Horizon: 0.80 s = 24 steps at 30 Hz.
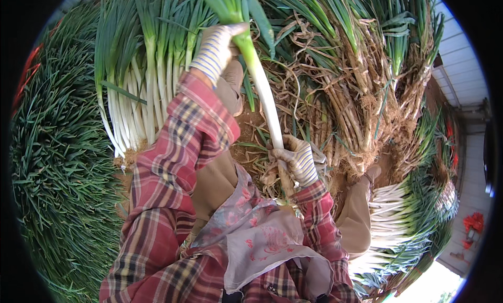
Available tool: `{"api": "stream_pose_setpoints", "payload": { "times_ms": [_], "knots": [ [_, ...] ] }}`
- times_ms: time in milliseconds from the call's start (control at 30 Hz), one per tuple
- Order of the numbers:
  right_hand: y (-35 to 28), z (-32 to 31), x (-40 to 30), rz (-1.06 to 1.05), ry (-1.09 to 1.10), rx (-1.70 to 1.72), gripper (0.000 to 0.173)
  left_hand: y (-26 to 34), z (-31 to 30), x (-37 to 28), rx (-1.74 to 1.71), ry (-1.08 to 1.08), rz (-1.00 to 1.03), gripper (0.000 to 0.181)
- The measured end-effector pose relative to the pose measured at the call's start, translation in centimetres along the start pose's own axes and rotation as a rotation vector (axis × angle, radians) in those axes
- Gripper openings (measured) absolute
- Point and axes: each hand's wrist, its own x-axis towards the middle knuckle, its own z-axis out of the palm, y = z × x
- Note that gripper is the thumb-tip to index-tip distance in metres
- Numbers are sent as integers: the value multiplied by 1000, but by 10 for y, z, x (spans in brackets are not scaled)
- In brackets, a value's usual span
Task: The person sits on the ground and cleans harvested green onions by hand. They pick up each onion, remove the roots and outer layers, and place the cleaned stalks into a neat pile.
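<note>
A large Welsh onion [266, 94] slants across the middle of the view, green leaves at the top and a clean white shaft below. My left hand [216, 49], in a striped knit glove, grips it at the neck under the leaves. Further down, my right hand [298, 159], gloved the same way, is closed around the lower shaft. Brown, dry outer skin [285, 181] hangs below that hand, and the root end is not clearly visible. To the left lies a row of white-shafted onions [151, 94]. Unpeeled onions [346, 106] with brown husks and roots are heaped to the right.
Loose husks [289, 83] litter the soil between my legs. Dense green leaves [59, 165] fill the left side. More white-shafted onions [391, 216] lie at the lower right, beside my bent leg [353, 220]. Red ties [473, 222] show near the pale wall [459, 51].
</note>
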Motion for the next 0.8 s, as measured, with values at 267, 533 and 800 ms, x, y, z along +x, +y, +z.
{"api": "stream_pose_setpoints", "payload": {
  "times_ms": [267, 533, 800],
  "knots": [
    [-73, 44, 10, 146, -174, 783, 45, -39, 44, -28, -150, -167, -370, 16],
    [-29, 47, -74, 112, -337, 1089, 45, -47, 32, -16, -77, -36, -301, 14],
    [0, 12, -203, 70, -507, 934, 26, -40, 35, -34, -193, -51, -251, 12]
  ]
}}
